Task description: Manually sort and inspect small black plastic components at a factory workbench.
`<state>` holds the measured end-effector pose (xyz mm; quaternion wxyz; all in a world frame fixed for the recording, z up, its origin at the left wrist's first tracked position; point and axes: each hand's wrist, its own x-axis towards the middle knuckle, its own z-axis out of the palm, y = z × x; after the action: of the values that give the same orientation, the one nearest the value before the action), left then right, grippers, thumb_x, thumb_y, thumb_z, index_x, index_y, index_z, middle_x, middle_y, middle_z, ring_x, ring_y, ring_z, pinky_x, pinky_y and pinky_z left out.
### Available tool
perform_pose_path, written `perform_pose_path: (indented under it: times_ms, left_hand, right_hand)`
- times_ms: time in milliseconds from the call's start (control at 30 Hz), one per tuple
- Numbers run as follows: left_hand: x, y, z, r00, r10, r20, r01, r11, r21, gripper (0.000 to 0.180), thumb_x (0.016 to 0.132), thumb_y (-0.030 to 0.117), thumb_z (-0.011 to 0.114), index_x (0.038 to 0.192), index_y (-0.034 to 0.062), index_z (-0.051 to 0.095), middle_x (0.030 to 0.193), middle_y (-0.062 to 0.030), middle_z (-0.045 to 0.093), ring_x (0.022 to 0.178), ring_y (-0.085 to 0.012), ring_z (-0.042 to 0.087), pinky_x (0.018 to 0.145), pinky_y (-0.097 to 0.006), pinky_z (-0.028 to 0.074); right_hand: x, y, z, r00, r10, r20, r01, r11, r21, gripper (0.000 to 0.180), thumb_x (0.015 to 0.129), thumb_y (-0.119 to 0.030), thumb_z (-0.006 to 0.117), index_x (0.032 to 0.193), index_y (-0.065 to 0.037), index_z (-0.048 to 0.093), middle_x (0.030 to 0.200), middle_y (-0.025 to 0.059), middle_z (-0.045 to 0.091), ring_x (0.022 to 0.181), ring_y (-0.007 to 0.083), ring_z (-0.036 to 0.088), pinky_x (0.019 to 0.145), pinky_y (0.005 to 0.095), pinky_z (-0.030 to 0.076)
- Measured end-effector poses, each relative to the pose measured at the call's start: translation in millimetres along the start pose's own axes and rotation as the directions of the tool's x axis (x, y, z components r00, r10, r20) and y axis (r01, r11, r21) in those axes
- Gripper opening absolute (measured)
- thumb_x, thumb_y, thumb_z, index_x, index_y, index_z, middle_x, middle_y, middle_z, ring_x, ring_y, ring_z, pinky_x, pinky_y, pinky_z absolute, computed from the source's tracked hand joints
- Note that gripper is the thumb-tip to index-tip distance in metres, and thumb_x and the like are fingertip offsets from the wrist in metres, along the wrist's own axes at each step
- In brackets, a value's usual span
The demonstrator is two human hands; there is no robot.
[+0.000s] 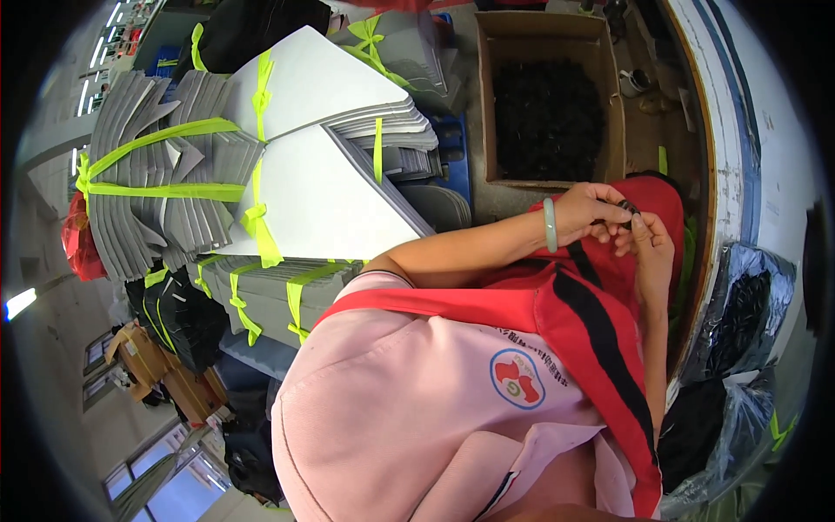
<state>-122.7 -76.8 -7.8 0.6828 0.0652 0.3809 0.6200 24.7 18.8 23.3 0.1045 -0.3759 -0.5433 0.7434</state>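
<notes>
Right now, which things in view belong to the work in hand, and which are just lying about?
In hand:
- dark piece, between left hand and right hand
- probably the carton of dark contents

Apparently lying about:
- tied sheets
- red bag
- cardboard boxes

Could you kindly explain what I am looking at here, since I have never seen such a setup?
Certainly. There is no machine: these are a person's own bare hands, seen in one picture from a wide, curved lens worn on the head, looking down past the pink shirt. The left hand, with a pale green bracelet on its wrist, and the right hand meet above red cloth, pinching a small dark piece; its exact kind is unclear. Beyond them, a cardboard box holds many dark pieces. At left are stacked sheets, tied with yellow-green ribbons.
</notes>
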Motion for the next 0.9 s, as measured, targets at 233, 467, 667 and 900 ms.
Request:
perform_pose_path:
  times_ms: [233, 467, 667, 900]
  left_hand:
    - [9.4, 2.3, -1.8, 1.0, 0.025, 0.015, -0.021, 0.982, -0.187, 0.011, 0.088, 0.009, 0.065, 0.095, 0.0033, 0.06, 0.081, -0.0066, 0.064, 0.066, -0.0128, 0.063, 0.053, -0.023, 0.051]
    - [21.9, 5.2, -14.6, 0.998, 0.013, -0.055, -0.014, 1.0, -0.005, 0.021, 0.089, 0.007, 0.06, 0.108, 0.0014, 0.054, 0.094, -0.0121, 0.065, 0.079, -0.022, 0.068, 0.067, -0.032, 0.058]
    - [22.4, -5.8, -17.3, 0.987, 0.011, -0.161, 0.008, 0.993, 0.119, 0.018, 0.089, 0.001, 0.061, 0.107, 0.0, 0.06, 0.092, -0.0066, 0.064, 0.079, -0.0185, 0.067, 0.066, -0.028, 0.057]
    - [27.8, -2.6, -1.5, 0.995, -0.035, -0.091, 0.063, 0.942, 0.328, 0.013, 0.088, 0.001, 0.062, 0.101, -0.003, 0.064, 0.079, -0.0092, 0.066, 0.065, -0.0155, 0.064, 0.059, -0.025, 0.054]
  right_hand:
    - [4.3, 12.9, 5.7, 0.995, -0.085, -0.05, 0.086, 0.996, 0.021, 0.015, 0.097, -0.017, 0.055, 0.101, -0.003, 0.059, 0.081, 0.0021, 0.062, 0.065, 0.0066, 0.054, 0.06, 0.0195, 0.044]
    - [-14.5, 0.5, -18.0, 0.985, -0.097, -0.14, 0.062, 0.97, -0.235, 0.013, 0.093, -0.014, 0.058, 0.1, -0.003, 0.063, 0.084, 0.0012, 0.063, 0.074, 0.008, 0.058, 0.066, 0.0233, 0.048]
    - [-62.7, -11.5, -53.8, 0.857, -0.439, -0.269, 0.213, 0.779, -0.59, 0.012, 0.087, -0.009, 0.063, 0.096, -0.001, 0.063, 0.087, 0.0108, 0.065, 0.08, 0.0197, 0.064, 0.072, 0.0307, 0.05]
    - [-136.1, -37.2, -151.7, 0.514, -0.58, -0.632, -0.116, 0.683, -0.721, 0.013, 0.087, -0.011, 0.063, 0.096, -0.003, 0.066, 0.089, 0.0097, 0.066, 0.081, 0.0181, 0.064, 0.072, 0.0286, 0.049]
